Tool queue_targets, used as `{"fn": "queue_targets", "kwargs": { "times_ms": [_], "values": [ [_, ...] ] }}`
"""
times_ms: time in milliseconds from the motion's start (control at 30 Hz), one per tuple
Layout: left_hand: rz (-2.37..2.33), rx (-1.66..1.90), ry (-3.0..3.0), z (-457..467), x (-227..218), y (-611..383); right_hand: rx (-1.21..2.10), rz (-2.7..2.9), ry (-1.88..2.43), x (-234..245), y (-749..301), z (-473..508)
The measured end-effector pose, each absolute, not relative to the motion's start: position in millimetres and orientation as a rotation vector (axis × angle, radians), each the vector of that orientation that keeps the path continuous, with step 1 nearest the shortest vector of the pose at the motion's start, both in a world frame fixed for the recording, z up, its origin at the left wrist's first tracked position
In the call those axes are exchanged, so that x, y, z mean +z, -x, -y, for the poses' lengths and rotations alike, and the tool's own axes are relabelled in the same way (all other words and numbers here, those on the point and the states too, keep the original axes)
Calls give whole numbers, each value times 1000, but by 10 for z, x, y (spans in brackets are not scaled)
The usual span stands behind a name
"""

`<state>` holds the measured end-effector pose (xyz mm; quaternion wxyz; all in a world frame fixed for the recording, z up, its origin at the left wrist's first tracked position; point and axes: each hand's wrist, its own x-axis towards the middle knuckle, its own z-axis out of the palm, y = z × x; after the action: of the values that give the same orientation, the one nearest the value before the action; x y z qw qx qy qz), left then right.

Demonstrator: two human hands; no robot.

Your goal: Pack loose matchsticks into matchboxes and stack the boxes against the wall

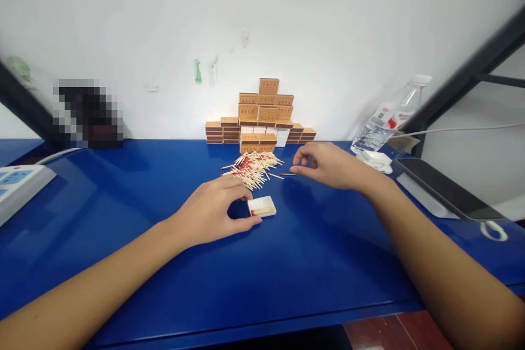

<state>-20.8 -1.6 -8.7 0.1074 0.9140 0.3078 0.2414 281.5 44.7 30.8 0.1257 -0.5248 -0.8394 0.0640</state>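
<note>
My left hand grips the left end of a small white matchbox tray between thumb and fingers. Inside the tray lie a few red-tipped matches along its near side. Just behind it is a loose heap of matches with red heads. To the right of the heap, my right hand hovers with thumb and fingers apart and nothing visible between them. A single match lies on the table close to its fingertips.
Orange-brown matchboxes are stacked against the wall behind the heap. At the right stand a water bottle, a white object and a propped phone. A power strip sits at the left of the blue table.
</note>
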Motion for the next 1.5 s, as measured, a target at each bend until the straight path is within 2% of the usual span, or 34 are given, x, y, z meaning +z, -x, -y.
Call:
{"fn": "queue_targets", "kwargs": {
  "times_ms": [200, 700, 933, 1167, 1233, 1400, 1500],
  "values": [
    [-898, 700, -2711, 1, -86, 220, 465, 2504, 1582, 112, -2809, -547],
    [-906, 672, -2733, 6, -97, 226, 377, 2406, 1497, -58, -2491, -444],
    [-915, 712, -2738, -7, -108, 239, 423, 2388, 1428, 100, -2492, -327],
    [-915, 707, -2737, 6, -106, 232, 718, 2597, 1155, 230, -2222, 42],
    [-918, 699, -2728, 9, -99, 231, 689, 2560, 1182, 204, -2222, 14],
    [-913, 694, -2716, 23, -81, 216, 366, 2272, 1336, 27, -2291, -234],
    [-916, 679, -2706, 34, -80, 206, 338, 2282, 1309, -91, -2233, -324]
  ]
}}
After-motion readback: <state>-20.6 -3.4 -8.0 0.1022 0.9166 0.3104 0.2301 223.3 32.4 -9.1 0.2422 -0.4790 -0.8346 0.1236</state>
